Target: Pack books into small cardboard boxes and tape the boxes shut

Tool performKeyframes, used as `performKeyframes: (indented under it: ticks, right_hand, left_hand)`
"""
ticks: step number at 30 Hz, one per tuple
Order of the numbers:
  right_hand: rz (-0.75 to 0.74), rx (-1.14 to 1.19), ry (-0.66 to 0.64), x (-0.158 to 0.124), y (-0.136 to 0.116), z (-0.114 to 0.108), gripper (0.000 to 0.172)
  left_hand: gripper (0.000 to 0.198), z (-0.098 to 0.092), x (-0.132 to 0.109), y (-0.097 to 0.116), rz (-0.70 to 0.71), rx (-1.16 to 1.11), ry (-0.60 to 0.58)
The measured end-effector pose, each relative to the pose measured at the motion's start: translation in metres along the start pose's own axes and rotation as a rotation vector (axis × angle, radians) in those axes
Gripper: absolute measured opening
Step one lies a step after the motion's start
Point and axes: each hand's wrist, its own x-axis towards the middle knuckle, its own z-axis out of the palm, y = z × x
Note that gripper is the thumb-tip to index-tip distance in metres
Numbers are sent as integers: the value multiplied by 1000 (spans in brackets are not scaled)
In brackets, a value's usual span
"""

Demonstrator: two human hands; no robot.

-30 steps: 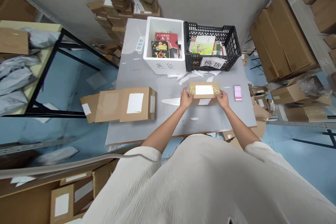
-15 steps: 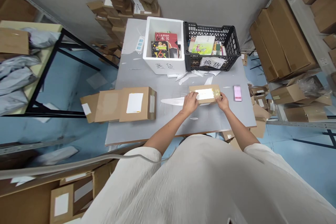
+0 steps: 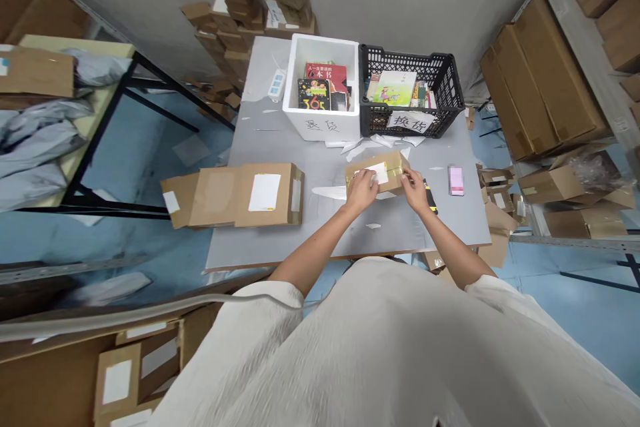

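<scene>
A small brown cardboard parcel (image 3: pixel 387 163) with a white label and yellowish tape lies on the grey table (image 3: pixel 280 147), tilted a little. My left hand (image 3: pixel 361 189) rests on its near left part, fingers curled over the label. My right hand (image 3: pixel 414 189) grips its near right end. A dark flat object with a yellow mark (image 3: pixel 430 197) lies just beside my right hand.
A larger brown box (image 3: pixel 250 195) with opened flaps sits at the table's left. At the back stand a white foam box (image 3: pixel 320 127) of books and a black crate (image 3: pixel 453 90) of books. A pink card (image 3: pixel 455 179) lies to the right. Cardboard boxes crowd the shelves and floor.
My left hand slid from the parcel's left end onto its top. The parcel has turned and tilted slightly. A dark object has come into sight by my right hand.
</scene>
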Motion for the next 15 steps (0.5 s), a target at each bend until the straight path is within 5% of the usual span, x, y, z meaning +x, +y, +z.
performKeyframes:
  ticks: [9,15]
  right_hand:
    - [-190,14,-253,10,-45,40,49]
    - [2,-207,-112,3,-42,56,71]
  left_hand:
    - [57,-37,-18,5,-29,-104,212]
    - [54,-55,-31,-25,-45,-76,262]
